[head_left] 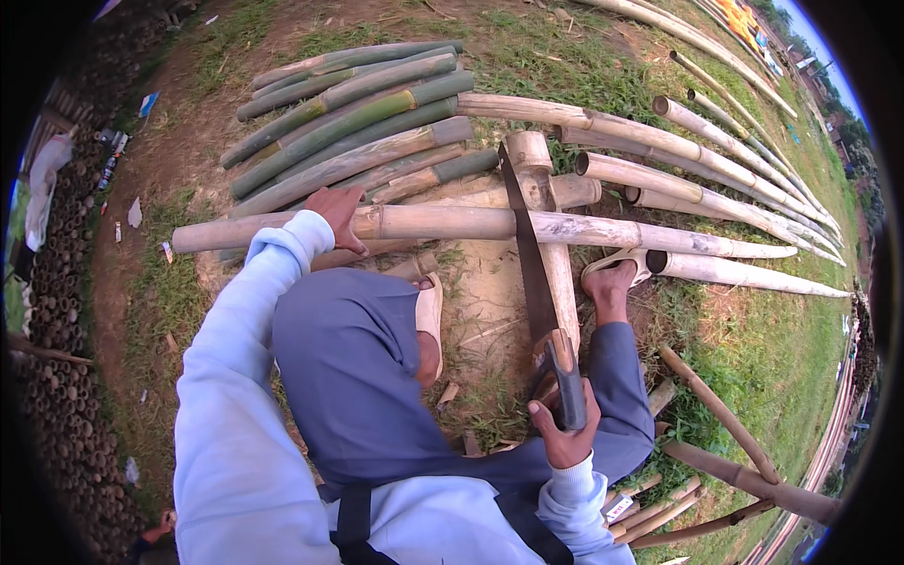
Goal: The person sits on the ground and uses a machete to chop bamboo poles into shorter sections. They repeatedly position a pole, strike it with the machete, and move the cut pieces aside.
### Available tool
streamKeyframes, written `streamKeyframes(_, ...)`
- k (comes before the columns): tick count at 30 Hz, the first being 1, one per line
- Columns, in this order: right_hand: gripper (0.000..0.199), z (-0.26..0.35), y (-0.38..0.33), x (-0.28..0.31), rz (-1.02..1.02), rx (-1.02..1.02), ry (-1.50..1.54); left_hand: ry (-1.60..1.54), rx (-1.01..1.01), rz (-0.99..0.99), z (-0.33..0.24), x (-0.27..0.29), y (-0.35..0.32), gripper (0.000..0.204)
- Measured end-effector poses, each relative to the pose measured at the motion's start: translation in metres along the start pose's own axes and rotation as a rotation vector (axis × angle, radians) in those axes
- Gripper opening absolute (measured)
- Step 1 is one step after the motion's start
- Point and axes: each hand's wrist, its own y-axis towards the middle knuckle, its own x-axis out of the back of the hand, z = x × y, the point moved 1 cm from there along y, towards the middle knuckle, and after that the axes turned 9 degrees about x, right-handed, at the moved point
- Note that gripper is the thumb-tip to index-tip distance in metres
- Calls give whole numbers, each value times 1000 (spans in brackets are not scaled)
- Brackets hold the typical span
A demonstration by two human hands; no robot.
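the pale bamboo pole [565, 229] lies crosswise in front of the person, resting on a thicker pale log [551, 235] that runs away from them on bare earth. the hand saw [529, 254] has its blade laid across the pole, tip reaching past it toward the stacked poles, wooden handle low near the person's lap. the right hand [565, 428] is clenched around that handle. the left hand [337, 217] presses down on the pole well to the left of the blade, fingers curled over its top, gripping it.

both feet in pale sandals sit close by: the right foot [614, 275] is just beside the pole and near the blade's line, the left foot [428, 315] is tucked under the bent knee.

as a judgement, the round pole could roll on the log if the left hand's pressure eases, and the blade could then jump out of line and skid toward the right foot. the blade could also bind if the unsupported right end sags and pinches the cut.

behind the pole is a pile of green bamboo culms [348, 122]; to the right a fan of long pale poles [725, 160] spreads over the grass. short offcuts [659, 513] lie by the right knee. no containers show clearly; along the left edge there is a dark wall of stacked round ends [66, 311], too blurred to tell what they hold.
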Motion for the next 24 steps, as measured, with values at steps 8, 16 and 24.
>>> streamKeyframes(8, 22, -16, -3, -9, 7, -35, 20, 41, 143, -54, 5, -25, -12, 62)
streamKeyframes(16, 16, -5, -45, 11, 59, -190, 4, 124, 180, 21, 0, -9, -4, 63)
streamKeyframes(24, 17, 16, -47, 27, 96, -257, -6, 95, 161, 34, -3, -18, 3, 71)
